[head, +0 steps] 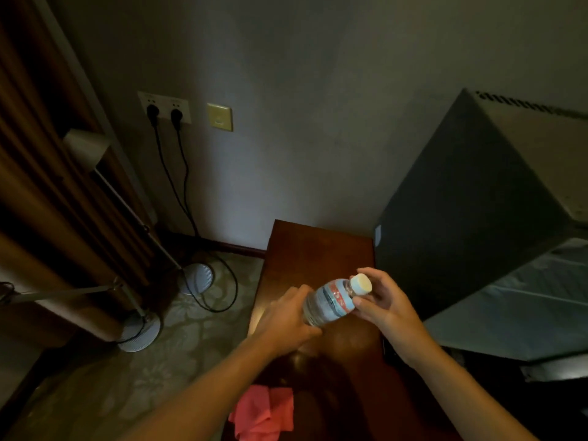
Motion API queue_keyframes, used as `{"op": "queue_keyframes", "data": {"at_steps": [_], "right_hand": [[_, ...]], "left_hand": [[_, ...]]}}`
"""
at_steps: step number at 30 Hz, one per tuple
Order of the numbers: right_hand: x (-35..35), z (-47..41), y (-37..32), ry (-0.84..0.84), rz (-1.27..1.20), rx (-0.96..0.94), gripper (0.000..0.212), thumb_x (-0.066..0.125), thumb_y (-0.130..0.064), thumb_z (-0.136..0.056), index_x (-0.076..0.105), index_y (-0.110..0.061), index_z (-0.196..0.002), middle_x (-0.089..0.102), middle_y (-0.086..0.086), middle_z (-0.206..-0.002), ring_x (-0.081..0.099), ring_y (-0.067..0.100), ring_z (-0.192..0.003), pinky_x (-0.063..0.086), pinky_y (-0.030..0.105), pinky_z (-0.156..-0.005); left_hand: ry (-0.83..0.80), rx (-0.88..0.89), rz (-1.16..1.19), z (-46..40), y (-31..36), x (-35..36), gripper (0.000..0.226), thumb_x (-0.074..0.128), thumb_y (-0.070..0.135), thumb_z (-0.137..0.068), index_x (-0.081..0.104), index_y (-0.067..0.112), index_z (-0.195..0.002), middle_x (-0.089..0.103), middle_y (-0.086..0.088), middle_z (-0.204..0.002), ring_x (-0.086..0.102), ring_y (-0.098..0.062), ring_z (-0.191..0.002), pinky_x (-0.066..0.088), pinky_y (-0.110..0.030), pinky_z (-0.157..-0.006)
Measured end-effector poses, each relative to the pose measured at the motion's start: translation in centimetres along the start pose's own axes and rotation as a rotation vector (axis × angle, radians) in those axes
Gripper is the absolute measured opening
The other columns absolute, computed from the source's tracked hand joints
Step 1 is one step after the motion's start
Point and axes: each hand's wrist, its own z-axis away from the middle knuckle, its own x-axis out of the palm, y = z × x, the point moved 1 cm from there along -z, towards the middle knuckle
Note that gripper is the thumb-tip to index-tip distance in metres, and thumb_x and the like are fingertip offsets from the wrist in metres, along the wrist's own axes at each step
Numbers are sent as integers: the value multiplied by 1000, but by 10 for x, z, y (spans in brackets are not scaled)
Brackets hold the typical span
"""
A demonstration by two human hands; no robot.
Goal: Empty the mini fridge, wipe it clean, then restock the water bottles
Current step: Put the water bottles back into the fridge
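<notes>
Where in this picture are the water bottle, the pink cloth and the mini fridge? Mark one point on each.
water bottle (331,301): head view, on its label, mid-body.
pink cloth (262,412): head view, on the middle of the crumpled fabric.
mini fridge (461,218): head view, on its dark side wall.

A single head-worn camera looks forward and steeply down, close over the dark reddish wooden desk. It faces the far grey wall; the black box-shaped mini fridge stands at right.

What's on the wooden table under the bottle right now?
Under the held water bottle, the wooden table shows bare; a pink cloth lies nearer. Hands and arms hide the part between.
</notes>
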Motion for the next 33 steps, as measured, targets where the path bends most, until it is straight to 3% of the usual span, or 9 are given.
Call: {"op": "queue_keyframes", "data": {"at_steps": [2, 6, 11, 13, 17, 21, 26, 29, 33], "right_hand": [[-8, 14, 11, 107, -85, 78, 55, 76, -24, -72, 58, -25, -124, 64, 3, -122, 66, 14, -108, 55, 42, -94], [-19, 36, 27, 261, -191, 194, 54, 77, -18, -79, 51, -29, -125, 65, 0, -116, 67, 17, -102, 59, 31, -76], [-61, 56, 38, 425, -226, 127, 45, 75, -7, -81, 53, -24, -117, 67, 2, -107, 68, 13, -93, 58, 24, -62], [-84, 64, 45, 466, -239, 90, 41, 72, 1, -81, 56, -20, -112, 69, 6, -105, 70, 16, -91, 59, 25, -64], [-132, 81, 69, 530, -142, 52, 51, 78, 6, -74, 55, -8, -117, 69, 13, -108, 69, 25, -100, 58, 37, -84], [-186, 92, 80, 544, -35, 45, 57, 82, 3, -70, 53, -10, -118, 67, 6, -107, 67, 14, -97, 55, 19, -74], [-238, 79, 95, 529, 53, 32, 57, 86, 0, -67, 55, -16, -112, 68, 2, -104, 67, 17, -97, 56, 32, -82], [-256, 66, 102, 519, 73, 31, 56, 85, -2, -68, 52, -24, -108, 63, -8, -100, 62, 11, -90, 52, 23, -72], [-277, 47, 114, 463, 110, 26, 54, 82, -1, -71, 49, -26, -107, 60, -5, -103, 58, 19, -102, 46, 32, -88]], "left_hand": [[-3, 23, -16, 2, 17, 15, 56, 79, 53, -73, 48, 36, -116, 47, 19, -106, 53, -2, -95, 35, -15, -68], [-58, 81, -26, -2, 58, 48, 60, 73, 58, -75, 46, 35, -123, 50, 13, -117, 55, -7, -101, 50, -25, -79], [-160, 123, -33, -11, 95, 91, 64, 76, 54, -74, 42, 36, -126, 50, 12, -123, 54, -10, -110, 53, -29, -86], [-207, 179, -70, -16, 110, 103, 63, 76, 51, -75, 43, 34, -126, 50, 10, -123, 54, -13, -111, 47, -26, -84], [-212, 234, -138, -23, 130, 122, 60, 68, 56, -78, 47, 33, -129, 53, 6, -123, 56, -16, -110, 47, -29, -86], [-163, 110, -214, -29, 146, 141, 50, 61, 56, -88, 46, 33, -130, 54, 8, -126, 58, -15, -110, 53, -36, -88], [-37, -22, -227, -36, 164, 145, 43, 55, 55, -94, 45, 32, -129, 54, 7, -128, 57, -7, -98, 46, -21, -72], [3, -66, -254, -39, 171, 149, 45, 53, 56, -95, 43, 33, -132, 54, 6, -129, 59, -9, -101, 50, -24, -78], [57, -116, -257, -42, 178, 156, 51, 55, 57, -94, 38, 35, -137, 55, 6, -129, 61, -10, -103, 53, -27, -82]]}}
